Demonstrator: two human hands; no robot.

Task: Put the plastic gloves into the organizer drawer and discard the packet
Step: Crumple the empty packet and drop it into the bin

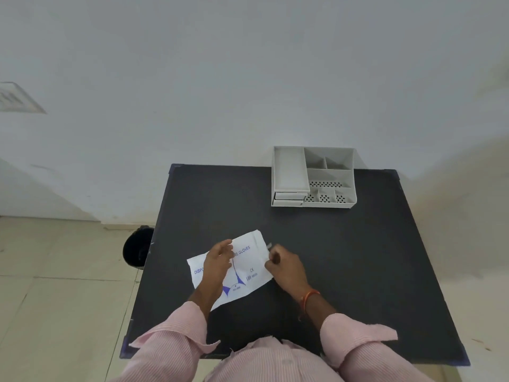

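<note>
A white packet (248,264) with blue print reading "GLOVES" lies flat on the black table (358,257), near its front middle. My left hand (217,260) rests on top of the packet, fingers spread over its left half. My right hand (283,264) is at the packet's right edge with its fingers pinched on that edge. No loose gloves show. The grey organizer (314,176) stands at the table's far edge, with two small drawers (289,199) stacked at its lower left, both pushed in.
A black bin (137,248) stands on the tiled floor just left of the table. A white wall runs behind the organizer. The table's right half and far left part are bare black surface.
</note>
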